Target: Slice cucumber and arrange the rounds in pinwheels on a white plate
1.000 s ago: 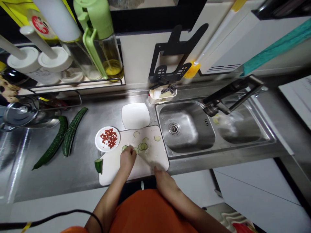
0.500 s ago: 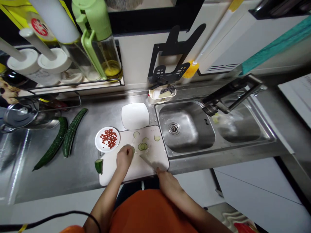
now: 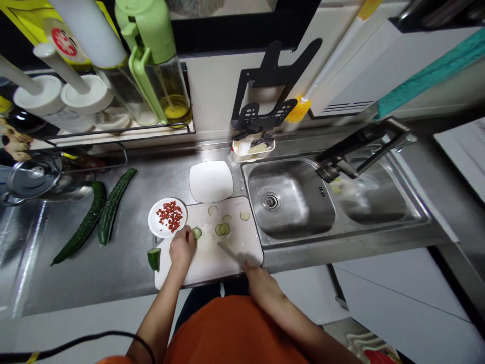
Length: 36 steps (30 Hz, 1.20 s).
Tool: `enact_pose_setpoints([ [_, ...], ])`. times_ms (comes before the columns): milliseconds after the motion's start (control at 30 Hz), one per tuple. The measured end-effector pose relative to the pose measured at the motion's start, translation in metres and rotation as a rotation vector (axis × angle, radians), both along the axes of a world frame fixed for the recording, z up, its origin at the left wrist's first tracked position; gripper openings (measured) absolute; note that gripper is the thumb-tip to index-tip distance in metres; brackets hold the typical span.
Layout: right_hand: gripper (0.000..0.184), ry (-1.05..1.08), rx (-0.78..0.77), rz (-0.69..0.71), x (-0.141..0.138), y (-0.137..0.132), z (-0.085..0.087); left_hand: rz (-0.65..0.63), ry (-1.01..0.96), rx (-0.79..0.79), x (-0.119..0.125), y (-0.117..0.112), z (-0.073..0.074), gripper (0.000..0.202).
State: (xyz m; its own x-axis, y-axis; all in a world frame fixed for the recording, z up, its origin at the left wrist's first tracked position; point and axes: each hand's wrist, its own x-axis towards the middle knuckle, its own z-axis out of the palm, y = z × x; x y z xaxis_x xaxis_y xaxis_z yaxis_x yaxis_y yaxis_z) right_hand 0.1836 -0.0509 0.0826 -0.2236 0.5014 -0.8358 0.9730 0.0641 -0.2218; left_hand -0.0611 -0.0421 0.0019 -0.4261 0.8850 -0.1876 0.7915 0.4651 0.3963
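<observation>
While the right hand (image 3: 260, 283) clamps its fingers on the knife (image 3: 231, 252), the left hand (image 3: 182, 248) rests fingers against the cucumber piece (image 3: 197, 233) on the board (image 3: 212, 265), lower left of frame centre; pinched or not, I can't tell. Likely light, firm, slick where cut: best held by its skin.

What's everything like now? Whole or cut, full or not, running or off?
Long cucumbers: both look whole.
Cucumber chunk: cut.
Cucumber slices: loose on the board.
Knife: held in the right hand.
Left hand: fingers bent, beside slices.
Small plate: holding red bits.
Green-topped bottle: partly full.
Faucet: no running water visible.
</observation>
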Motion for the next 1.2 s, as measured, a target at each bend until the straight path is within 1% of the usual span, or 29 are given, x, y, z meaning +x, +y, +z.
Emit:
enact_pose_setpoints([
  [100,0.057,-0.002,0.003,-0.001,0.001,-0.001,-0.001,0.016,0.026,0.016,0.001,-0.002,-0.001,0.024],
  [200,0.059,0.01,0.013,0.003,0.001,-0.002,-0.002,-0.008,0.029,0.066,0.002,-0.003,0.0,0.025],
  [267,0.059,0.006,0.014,0.002,0.001,-0.002,-0.002,-0.062,-0.014,0.13,0.003,-0.001,0.001,0.024],
  [333,0.058,-0.003,0.008,0.001,0.001,-0.002,-0.003,-0.143,-0.099,0.195,0.007,0.004,0.001,0.023],
  [400,0.058,-0.006,-0.001,0.0,0.001,-0.002,-0.003,-0.225,-0.185,0.212,0.015,0.011,0.0,0.021],
  [500,0.057,-0.011,-0.004,-0.008,0.0,-0.001,-0.003,-0.314,-0.246,0.12,0.033,0.026,-0.001,0.019],
  [567,0.057,-0.007,-0.004,-0.013,0.0,-0.001,-0.003,-0.349,-0.253,0.042,0.046,0.035,-0.002,0.021],
  [667,0.056,-0.003,-0.005,-0.019,0.0,-0.001,-0.002,-0.35,-0.257,-0.089,0.06,0.046,-0.004,0.023],
  [733,0.056,-0.003,-0.001,-0.016,0.0,-0.001,-0.001,-0.338,-0.262,-0.14,0.065,0.051,-0.005,0.024],
  [867,0.056,-0.006,0.02,-0.003,-0.001,-0.002,-0.002,-0.328,-0.28,-0.163,0.067,0.054,-0.006,0.022],
  [1067,0.056,0.001,0.023,0.007,-0.001,-0.001,-0.003,-0.356,-0.28,-0.093,0.069,0.055,-0.006,0.012],
  [1200,0.053,-0.006,0.024,-0.002,-0.002,-0.001,-0.003,-0.364,-0.285,-0.115,0.07,0.055,-0.005,0.01],
])
